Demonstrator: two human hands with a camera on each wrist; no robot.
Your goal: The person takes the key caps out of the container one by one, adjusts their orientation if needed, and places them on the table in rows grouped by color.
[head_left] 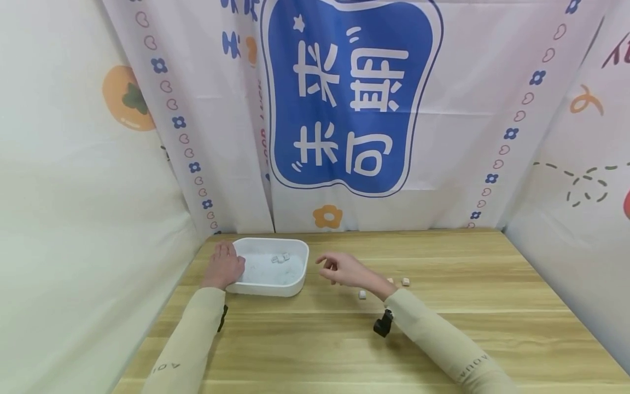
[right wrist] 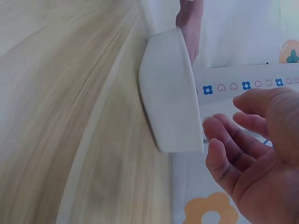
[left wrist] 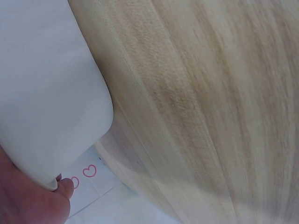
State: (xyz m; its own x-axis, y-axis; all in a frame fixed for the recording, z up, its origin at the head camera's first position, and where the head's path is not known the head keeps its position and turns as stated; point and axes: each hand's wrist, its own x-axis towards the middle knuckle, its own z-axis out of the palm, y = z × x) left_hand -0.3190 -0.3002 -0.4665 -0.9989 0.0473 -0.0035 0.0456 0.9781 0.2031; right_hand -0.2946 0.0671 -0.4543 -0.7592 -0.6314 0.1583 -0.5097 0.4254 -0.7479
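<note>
A white plastic tub [head_left: 268, 290] stands near the back left of the wooden table, with several small white blocks [head_left: 281, 258] inside on its floor. My left hand [head_left: 225, 266] grips the tub's left rim; in the left wrist view its fingertips [left wrist: 65, 187] show at the rim's corner. Just right of the tub hovers my right hand [head_left: 342, 268], fingers loosely bent and nothing held. In the right wrist view the thumb and fingers stand apart, close to the tub's wall [right wrist: 170, 93].
Small pale blocks lie on the wooden table [head_left: 305, 339]: one block [head_left: 362, 294] below the right hand, another [head_left: 406, 282] beyond the right wrist, and a third [head_left: 390, 280] partly hidden by that wrist. Printed cloth [head_left: 236, 164] hangs behind the table and along both sides.
</note>
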